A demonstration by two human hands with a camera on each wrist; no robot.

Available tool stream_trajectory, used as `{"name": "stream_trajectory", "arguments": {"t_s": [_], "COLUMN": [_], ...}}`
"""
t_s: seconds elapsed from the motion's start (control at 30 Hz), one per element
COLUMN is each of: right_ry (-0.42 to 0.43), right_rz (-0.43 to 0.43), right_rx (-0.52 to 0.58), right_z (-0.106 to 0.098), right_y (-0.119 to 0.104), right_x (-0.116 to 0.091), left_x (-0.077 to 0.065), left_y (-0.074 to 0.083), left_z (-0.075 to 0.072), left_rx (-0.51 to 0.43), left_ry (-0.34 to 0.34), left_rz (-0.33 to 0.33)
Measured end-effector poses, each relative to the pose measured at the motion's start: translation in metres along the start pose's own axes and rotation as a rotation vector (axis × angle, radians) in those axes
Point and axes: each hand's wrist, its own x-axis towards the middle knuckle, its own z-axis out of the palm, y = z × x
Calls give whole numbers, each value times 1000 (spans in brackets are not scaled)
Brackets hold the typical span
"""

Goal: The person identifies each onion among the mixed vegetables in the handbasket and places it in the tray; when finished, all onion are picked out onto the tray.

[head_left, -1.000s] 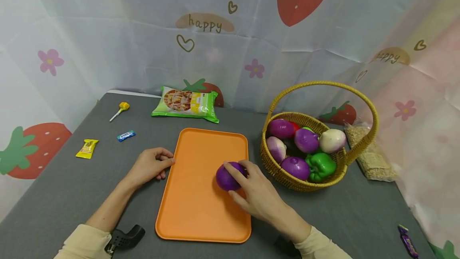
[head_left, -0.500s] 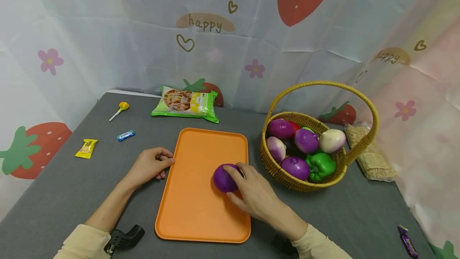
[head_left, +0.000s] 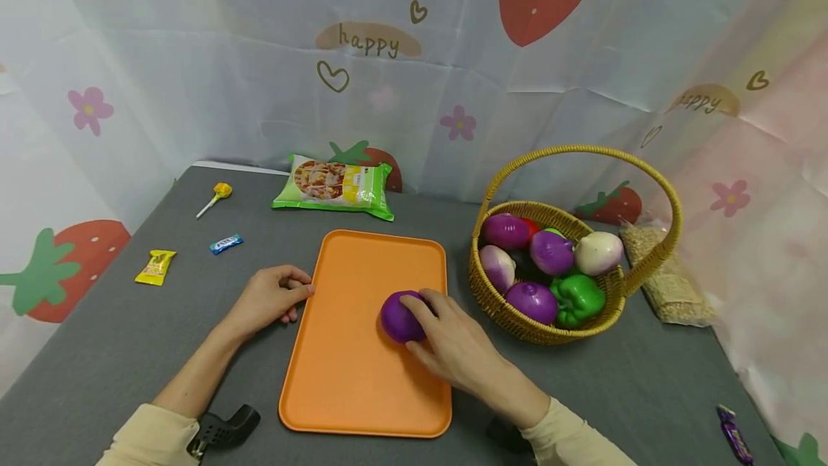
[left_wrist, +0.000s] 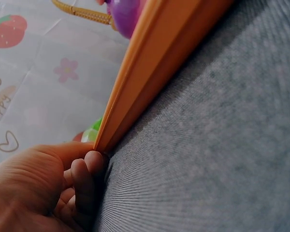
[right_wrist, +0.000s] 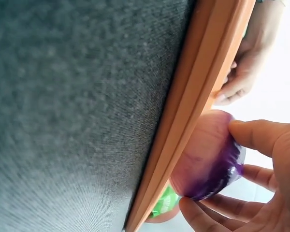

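My right hand (head_left: 462, 344) grips a shiny purple onion (head_left: 397, 316) over the right-centre of the orange tray (head_left: 356, 394), thumb on the near side and fingers over the far side. The right wrist view shows the onion (right_wrist: 208, 154) paler on its lower part, between thumb and fingertips, close over the tray. At the tray's left edge my left hand (head_left: 268, 298) pinches the rim. In the left wrist view the left hand's thumb lies on top of the rim (left_wrist: 121, 104), with curled fingers beside and below it.
Right of the tray stands a tall-handled wicker basket (head_left: 481, 293) holding purple onions, a green bell pepper (head_left: 578, 300) and other vegetables. A green food packet (head_left: 336, 187) lies behind the tray. Lollipop (head_left: 222, 191), small candies (head_left: 156, 267), a bag of grains (head_left: 669, 282) and a purple-wrapped bar (head_left: 734, 435) lie around.
My right hand has shifted slightly left across the tray with the onion in its grip. The left hand has stayed on the tray's rim.
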Motion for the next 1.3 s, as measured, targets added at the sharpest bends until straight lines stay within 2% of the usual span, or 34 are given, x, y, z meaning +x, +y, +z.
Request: {"name": "stream_trajectory", "arguments": {"t_s": [0.9,1.1,1.2,1.3], "right_ry": [-1,-21,34,148], "right_rz": [-27,13,22,28], "right_rx": [-23,-19,-18,-50], "right_z": [0,-13,-29,-48], "right_y": [-1,4,15,36], "right_x": [2,1,-2,-7], "left_x": [-4,-5,-4,-3], "left_y": [1,2,2,2], "left_z": [-1,-2,-1,-1], "left_rx": [-21,-18,-11,-4], "left_ry": [10,12,9,5], "left_rz": [7,6,2,-5]}}
